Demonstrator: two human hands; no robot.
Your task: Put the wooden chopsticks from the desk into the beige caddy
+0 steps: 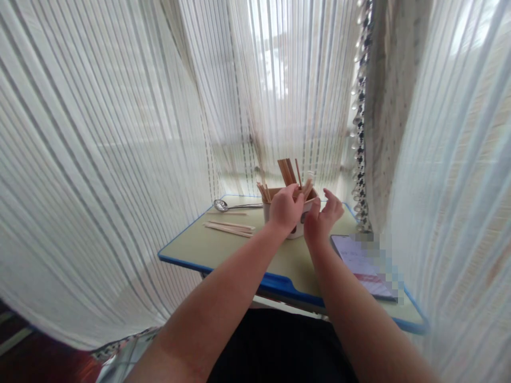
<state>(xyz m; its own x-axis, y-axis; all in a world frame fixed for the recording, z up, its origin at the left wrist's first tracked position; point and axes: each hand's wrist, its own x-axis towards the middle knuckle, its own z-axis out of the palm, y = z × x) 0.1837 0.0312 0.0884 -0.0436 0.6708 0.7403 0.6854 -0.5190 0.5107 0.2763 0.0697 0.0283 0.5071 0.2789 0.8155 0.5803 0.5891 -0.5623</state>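
A white holder [297,230] stands on the small blue-edged table [223,250], filled with several wooden chopsticks [288,171] that stick up. My left hand [285,208] is curled over the holder's front rim, fingers closed around some chopsticks. My right hand [324,219] hovers just to the right of the holder, fingers apart and slightly bent, holding nothing. A few loose chopsticks [229,227] lie flat on the table to the left of the holder.
A metal slotted spoon [223,205] lies at the table's far left. A printed sheet [361,265] rests on the table's right side. Sheer striped curtains [120,159] hang close around the table, with a beaded trim [359,133] at the right.
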